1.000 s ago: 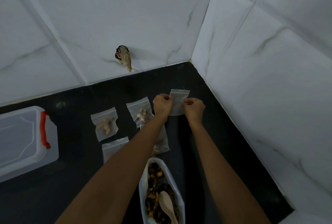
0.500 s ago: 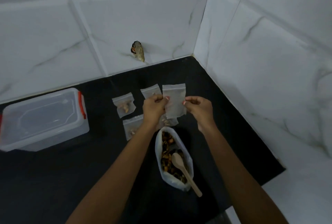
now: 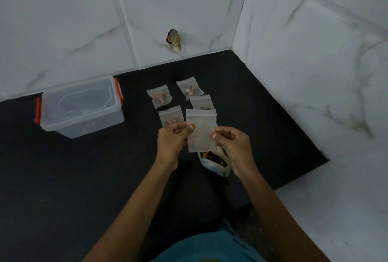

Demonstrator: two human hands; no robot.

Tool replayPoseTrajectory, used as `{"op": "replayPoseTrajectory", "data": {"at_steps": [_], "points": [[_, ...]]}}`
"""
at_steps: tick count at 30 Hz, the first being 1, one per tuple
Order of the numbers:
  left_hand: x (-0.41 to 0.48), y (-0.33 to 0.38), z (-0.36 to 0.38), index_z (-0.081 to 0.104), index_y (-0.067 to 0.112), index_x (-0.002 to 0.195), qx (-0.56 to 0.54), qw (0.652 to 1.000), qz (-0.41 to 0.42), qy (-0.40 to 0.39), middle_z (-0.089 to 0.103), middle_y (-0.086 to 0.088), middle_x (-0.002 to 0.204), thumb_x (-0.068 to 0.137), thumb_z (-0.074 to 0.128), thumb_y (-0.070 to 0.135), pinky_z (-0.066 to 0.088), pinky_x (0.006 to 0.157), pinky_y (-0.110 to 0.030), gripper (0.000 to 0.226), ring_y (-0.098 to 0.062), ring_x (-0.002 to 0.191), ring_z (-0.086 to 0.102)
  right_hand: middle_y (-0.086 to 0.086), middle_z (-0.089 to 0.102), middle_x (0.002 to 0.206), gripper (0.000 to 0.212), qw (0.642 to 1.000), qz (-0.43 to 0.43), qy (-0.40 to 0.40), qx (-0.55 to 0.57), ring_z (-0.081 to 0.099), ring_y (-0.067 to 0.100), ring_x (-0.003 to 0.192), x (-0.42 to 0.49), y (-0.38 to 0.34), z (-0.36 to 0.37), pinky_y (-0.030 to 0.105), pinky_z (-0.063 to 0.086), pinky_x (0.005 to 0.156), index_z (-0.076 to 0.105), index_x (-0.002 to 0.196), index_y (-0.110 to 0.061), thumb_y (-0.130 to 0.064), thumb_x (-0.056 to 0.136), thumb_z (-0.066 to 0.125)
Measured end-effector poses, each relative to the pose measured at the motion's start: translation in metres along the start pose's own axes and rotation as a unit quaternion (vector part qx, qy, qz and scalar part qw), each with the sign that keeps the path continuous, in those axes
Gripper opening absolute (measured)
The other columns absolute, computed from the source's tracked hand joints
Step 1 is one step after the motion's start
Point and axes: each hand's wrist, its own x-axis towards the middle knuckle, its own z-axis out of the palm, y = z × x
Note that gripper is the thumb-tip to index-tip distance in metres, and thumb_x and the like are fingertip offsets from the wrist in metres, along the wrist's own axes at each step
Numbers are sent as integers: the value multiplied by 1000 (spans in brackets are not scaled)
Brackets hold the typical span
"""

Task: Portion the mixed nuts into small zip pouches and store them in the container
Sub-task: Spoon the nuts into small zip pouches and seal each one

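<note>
Two hands, left [image 3: 171,143] and right [image 3: 232,146], pinch an empty translucent plastic zip pouch [image 3: 202,130] by its side edges above a black countertop [image 3: 84,177].

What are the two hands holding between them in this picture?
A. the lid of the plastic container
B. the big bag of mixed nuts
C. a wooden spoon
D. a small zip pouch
D: the left hand and the right hand each pinch one side of the small zip pouch, held up above the bag of mixed nuts.
</note>
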Motion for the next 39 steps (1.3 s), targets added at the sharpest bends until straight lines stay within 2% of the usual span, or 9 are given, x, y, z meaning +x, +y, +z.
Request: {"op": "replayPoseTrajectory", "data": {"at_steps": [4,9,16,19,22,26,30,34,39], "points": [[-15,-12,-9,66,14,91,43,999,14,8,70,-5,96,85,62,12,55,81,-35,7,-16,92,67,-10,61,80,11,1000,8,4,0,58,0,72,-17,10,-1,10,49,53,62,84,-19,-9,82,66],[-27,-22,-28,62,26,86,167,983,65,-27,65,9,91,86,60,13,51,80,-24,12,-6,91,62,-8,62,88,12,999,-8,29,-26,59,0,78,-19,16,-7,10,48,54,62,91,-20,-14,82,66],[-27,-24,-45,62,17,102,306,937,128,-111,60,10,91,93,50,8,45,70,-9,17,0,85,57,-9,64,94,23,970,-59,-157,-177,58,-3,85,-18,6,1,6,47,68,67,107,-13,-19,84,65],[-25,-22,-48,62,13,107,341,920,154,-116,59,9,92,93,50,8,44,68,-3,19,3,80,55,-7,65,89,19,965,-52,-166,-198,59,0,80,-20,5,5,9,48,68,68,102,-12,-18,84,64],[-26,-23,-46,60,12,111,339,923,172,-70,56,8,97,90,55,8,42,70,0,22,1,86,55,-7,64,85,17,972,-37,-156,-169,60,5,81,-25,7,9,16,50,72,68,100,-11,-17,84,64],[-35,-32,-38,55,13,114,311,921,225,58,52,6,108,86,62,9,46,83,-16,30,-6,100,52,-8,62,84,17,984,-19,-129,-124,58,3,81,-32,11,14,19,49,74,67,99,-9,-18,85,64],[-50,-32,-27,60,15,96,197,970,143,14,62,5,87,88,60,21,48,67,-9,10,-7,80,61,-6,66,86,12,989,-11,-117,-93,60,4,86,-36,17,19,16,49,73,69,92,-12,-20,83,67],[-53,-29,-26,63,20,84,135,988,79,-16,68,0,82,88,60,24,53,72,-20,6,-9,77,66,-8,66,82,3,986,-17,-134,-97,62,4,86,-40,20,22,17,49,76,67,78,-19,-19,82,68],[-50,-23,-30,66,7,92,73,995,28,-57,70,-2,82,89,57,10,55,67,-16,10,-5,74,69,-5,66,86,4,985,-17,-143,-97,61,5,87,-41,18,20,16,48,75,66,86,-15,-16,82,67]]}}
